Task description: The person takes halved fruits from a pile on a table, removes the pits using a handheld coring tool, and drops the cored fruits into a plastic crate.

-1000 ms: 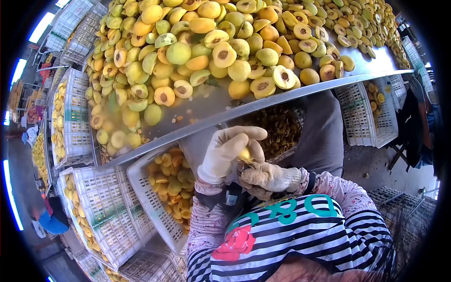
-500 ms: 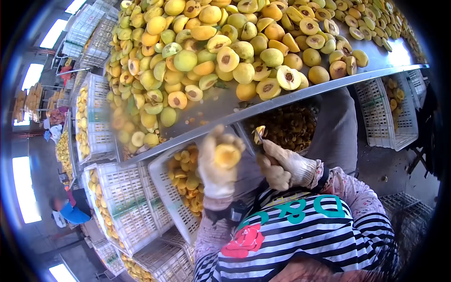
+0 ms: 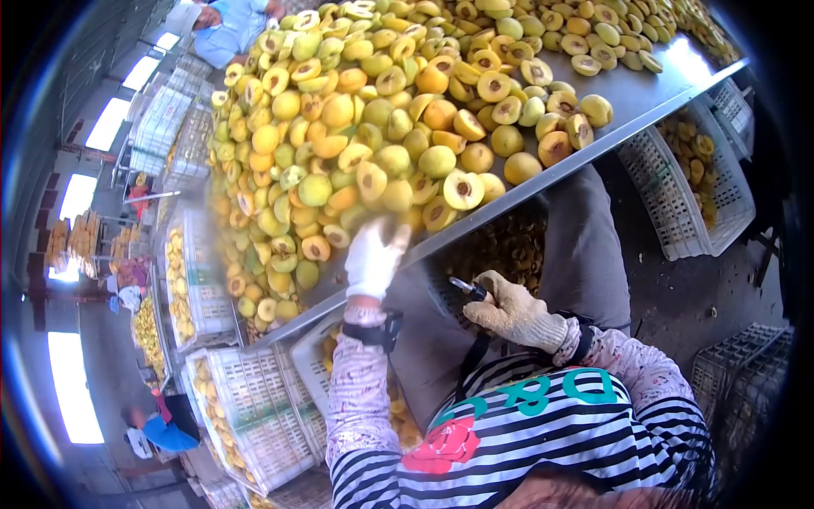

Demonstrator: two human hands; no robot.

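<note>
Peaches [image 3: 407, 110] cover the big metal table [image 3: 653, 89] at the far side, lots & lots, some whole, some cut in half w/ dark pit holes showing. Left hand [image 3: 373, 254], in a white glove, reaches up over the near edge of the table & sits right at the closest peach halves; it's blurry, so can't tell if the fingers are open or holding fruit. Right hand [image 3: 513, 314], in a dirty tan glove, stays low & near the body, fingers curled tight round a small pitting tool [image 3: 468, 288] w/ a dark handle, its tip pointing left. The 2 hands are apart. Under the table, just behind the tool, a bin of brown pits [image 3: 509, 246]. White plastic crates [image 3: 254, 399] w/ yellow peach halves sit on the left, & one more crate [image 3: 695, 195] on the right. Far left at the top, another person in a blue shirt [image 3: 229, 25] stands by the table.
</note>
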